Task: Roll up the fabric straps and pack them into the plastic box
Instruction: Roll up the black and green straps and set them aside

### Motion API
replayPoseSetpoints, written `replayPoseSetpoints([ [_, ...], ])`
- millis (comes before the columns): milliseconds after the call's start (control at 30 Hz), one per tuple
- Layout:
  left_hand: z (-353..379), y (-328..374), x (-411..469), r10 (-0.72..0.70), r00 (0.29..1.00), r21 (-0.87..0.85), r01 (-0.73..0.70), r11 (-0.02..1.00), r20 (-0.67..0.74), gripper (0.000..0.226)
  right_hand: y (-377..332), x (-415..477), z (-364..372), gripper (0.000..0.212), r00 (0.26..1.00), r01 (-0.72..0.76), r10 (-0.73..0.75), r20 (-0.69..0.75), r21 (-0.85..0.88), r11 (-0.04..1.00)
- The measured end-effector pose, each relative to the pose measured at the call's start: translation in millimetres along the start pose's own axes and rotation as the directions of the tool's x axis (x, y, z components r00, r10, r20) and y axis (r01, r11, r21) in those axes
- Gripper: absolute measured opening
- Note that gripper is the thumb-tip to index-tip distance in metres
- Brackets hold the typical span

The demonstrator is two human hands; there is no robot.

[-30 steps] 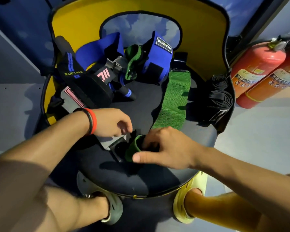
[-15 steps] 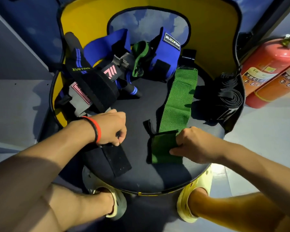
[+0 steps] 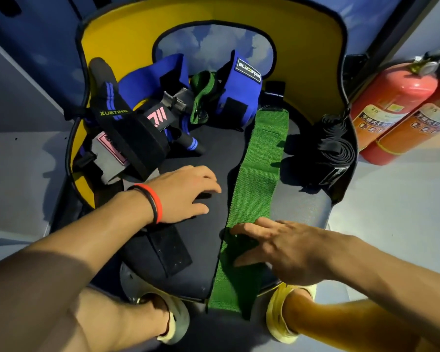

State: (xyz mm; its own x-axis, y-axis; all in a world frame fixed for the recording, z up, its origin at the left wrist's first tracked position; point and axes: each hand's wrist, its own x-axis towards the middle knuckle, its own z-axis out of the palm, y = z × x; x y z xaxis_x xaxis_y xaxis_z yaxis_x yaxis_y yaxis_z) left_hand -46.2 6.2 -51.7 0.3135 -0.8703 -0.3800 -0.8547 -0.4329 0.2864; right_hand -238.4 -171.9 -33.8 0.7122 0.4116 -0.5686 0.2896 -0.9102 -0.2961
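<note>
A long green fabric strap [image 3: 261, 171] lies flat down the dark chair seat [image 3: 203, 174], its near end hanging over the front edge. My right hand [image 3: 277, 247] lies on the strap's near part with fingers spread and straight. My left hand [image 3: 186, 194], with a red and black wristband, rests flat on the seat to the left of the strap, fingers extended. A black strap [image 3: 168, 250] with a velcro patch lies under my left wrist. No plastic box is in view.
Blue, black and green straps [image 3: 163, 107] are piled at the back left of the seat. A rolled black strap [image 3: 337, 148] sits at the right edge. Two red fire extinguishers [image 3: 396, 107] stand on the floor to the right. My feet in yellow shoes are below the seat.
The green strap, bunched under my right hand a second ago, now lies unrolled along the seat. Both hands have opened flat; the left let go of the black strap.
</note>
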Motion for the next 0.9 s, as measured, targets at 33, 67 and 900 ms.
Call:
replayPoseSetpoints([
  [33,4,5,2,0.042,0.999,0.002,-0.042,0.999,-0.006,0.052,4,2,-2,0.06,0.999,-0.005,0.007,-0.035,0.056,0.998],
  [67,6,9,5,0.081,0.997,0.008,-0.081,0.997,-0.008,0.059,9,4,-4,0.053,0.995,-0.011,0.021,-0.102,0.092,0.996],
  [900,-53,-11,68,-0.501,0.795,-0.044,0.519,0.854,-0.343,0.076,38,46,-68,0.043,0.711,-0.321,0.449,-0.542,0.318,0.892],
])
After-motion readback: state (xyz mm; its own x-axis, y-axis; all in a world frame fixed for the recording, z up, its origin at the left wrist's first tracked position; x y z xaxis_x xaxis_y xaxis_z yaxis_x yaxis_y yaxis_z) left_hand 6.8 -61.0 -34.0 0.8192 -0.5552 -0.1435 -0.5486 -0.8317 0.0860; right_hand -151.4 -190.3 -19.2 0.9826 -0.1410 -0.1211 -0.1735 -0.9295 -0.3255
